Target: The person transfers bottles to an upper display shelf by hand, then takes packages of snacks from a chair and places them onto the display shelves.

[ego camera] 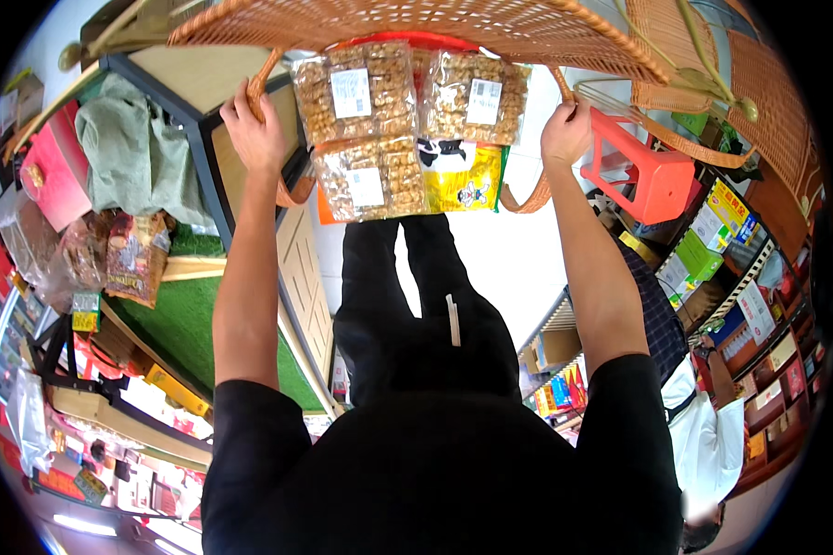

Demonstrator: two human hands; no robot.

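My left hand (255, 133) is closed around a curved wicker band (296, 193) at the left. Opposite it, my right hand (567, 133) grips a matching wicker band (531, 198). Between my hands lie several clear plastic packs of nutty-looking snack blocks, one at upper left (319, 94), one at upper right (451, 90) and one lower (396, 166), each bearing a white label. A yellow bag (462, 187) with a cow-patterned top and a cartoon figure sits at lower right of them. Above them stretches a woven wicker panel (423, 26); how the bands join it is partly hidden.
A red plastic stool (656, 182) stands right, near another wicker piece (770, 104). At left is a dark-framed wooden stand (243, 156) beside green artificial turf (170, 316) with a grey-green cloth (135, 146) and bagged goods (135, 257). A person in white (701, 430) is at lower right.
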